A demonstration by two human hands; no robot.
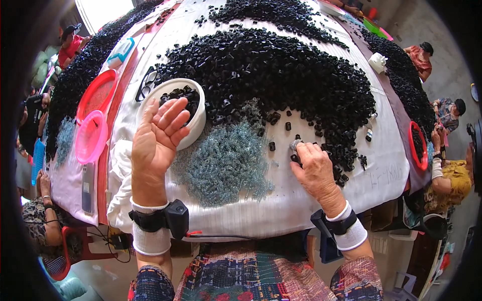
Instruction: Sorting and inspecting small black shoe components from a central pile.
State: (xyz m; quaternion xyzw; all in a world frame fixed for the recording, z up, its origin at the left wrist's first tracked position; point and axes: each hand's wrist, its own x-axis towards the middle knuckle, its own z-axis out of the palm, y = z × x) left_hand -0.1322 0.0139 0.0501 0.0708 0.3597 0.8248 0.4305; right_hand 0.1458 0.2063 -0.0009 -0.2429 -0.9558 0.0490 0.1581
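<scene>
My left hand (159, 135) is turned palm up in front of the white bowl (201, 118), its fingers loosely bent and nothing seen in it. Small black plastic parts (182, 95) lie in that bowl, partly hidden by the fingers. On the right, my right hand (316, 170) reaches down to the white cloth, thumb and fingertips closed around a small black plastic part (295, 158). A grey band shows at one fingertip. Between my hands spreads a pile of small clear bluish springs (221, 165). A large heap of black parts (271, 65) rises beyond.
Eyeglasses (146, 84) lie left of the bowl. Further left are a red basin (98, 95) and a pink basin (91, 136). A crumpled white cloth (120, 185) sits by my left forearm. Other people work along both sides, near a red tray (417, 145) at right.
</scene>
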